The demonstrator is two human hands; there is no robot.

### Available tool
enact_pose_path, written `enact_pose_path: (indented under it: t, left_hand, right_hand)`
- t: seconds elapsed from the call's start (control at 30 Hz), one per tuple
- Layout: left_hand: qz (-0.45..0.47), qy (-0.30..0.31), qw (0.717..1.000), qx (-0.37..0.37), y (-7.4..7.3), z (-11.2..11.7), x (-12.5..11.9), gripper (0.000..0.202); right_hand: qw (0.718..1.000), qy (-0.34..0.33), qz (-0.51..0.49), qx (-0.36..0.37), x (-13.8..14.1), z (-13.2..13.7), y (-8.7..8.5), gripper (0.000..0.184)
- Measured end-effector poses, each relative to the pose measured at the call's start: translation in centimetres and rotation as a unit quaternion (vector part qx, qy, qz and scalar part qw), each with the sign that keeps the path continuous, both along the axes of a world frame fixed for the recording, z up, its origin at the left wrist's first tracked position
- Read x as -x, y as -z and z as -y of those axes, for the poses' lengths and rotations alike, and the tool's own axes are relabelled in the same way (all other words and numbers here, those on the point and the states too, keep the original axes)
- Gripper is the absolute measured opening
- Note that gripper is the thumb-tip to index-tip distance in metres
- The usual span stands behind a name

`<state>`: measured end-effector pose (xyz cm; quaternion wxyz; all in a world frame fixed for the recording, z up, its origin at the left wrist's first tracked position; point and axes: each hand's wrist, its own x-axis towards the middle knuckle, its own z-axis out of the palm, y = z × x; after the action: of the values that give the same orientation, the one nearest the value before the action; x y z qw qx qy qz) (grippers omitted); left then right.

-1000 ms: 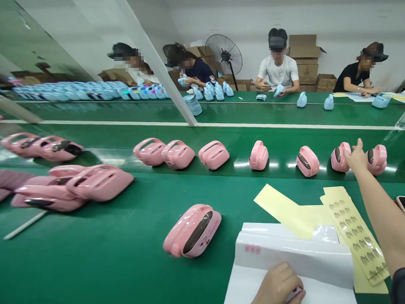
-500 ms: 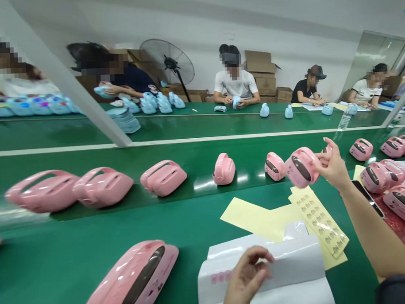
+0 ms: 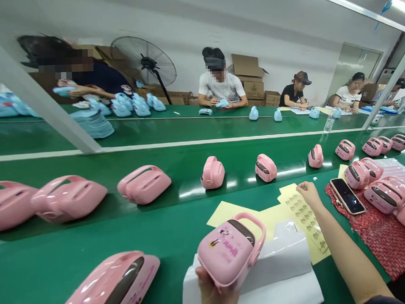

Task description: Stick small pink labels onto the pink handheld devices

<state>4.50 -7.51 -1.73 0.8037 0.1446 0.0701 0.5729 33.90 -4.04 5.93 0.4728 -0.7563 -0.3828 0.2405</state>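
Note:
My left hand (image 3: 217, 298) grips a pink plastic case (image 3: 222, 253) from below, above the white sheets. The case has a carrying handle, a dark strip and a cartoon print with lettering on the side facing me. My right hand (image 3: 310, 195) is at the top edge of a yellow sticker sheet (image 3: 306, 219) with rows of small decals; its fingertips are pinched, and what lies between them is too small to make out. Under the held case lie crumpled white glossy sheets (image 3: 286, 282). Another large pink case (image 3: 110, 284) rests at the near left.
Along the green belt (image 3: 191, 205) stands a row of pink cases (image 3: 266, 167). To the right, a phone (image 3: 347, 195) and more pink cases (image 3: 385, 194) lie on red bubble wrap (image 3: 385, 243). Across the line, co-workers handle blue cases; a slanted post (image 3: 51, 95) rises at left.
A pink case that was in my right hand over the belt is now in my left hand, nearer me. My right hand has come down to the sticker sheet. The view has shifted right.

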Motion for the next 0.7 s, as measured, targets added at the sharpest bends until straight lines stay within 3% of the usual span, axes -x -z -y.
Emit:
enact_pose_path:
  t: [0.1,0.27,0.5,0.7]
  left_hand:
    - [-0.018,0.012,0.998,0.054,-1.9,-0.2,1.1,0.058]
    - [-0.092,0.01,0.984,0.15,-4.4,-0.1,1.3,0.043]
    - [-0.159,0.039,0.974,0.157,-6.5,-0.4,0.7,0.055]
    - [-0.248,-0.1,0.946,0.184,-10.1,-0.3,-1.1,0.061]
  right_hand:
    - [0.998,0.034,0.034,0.049,-1.8,-0.8,1.6,0.016]
    - [0.994,0.05,0.058,0.079,-1.3,-1.0,3.8,0.01]
    - [0.996,0.007,-0.028,0.087,-2.1,-0.4,4.7,0.017]
    - [0.992,-0.004,-0.082,0.096,-2.5,-0.1,4.6,0.02]
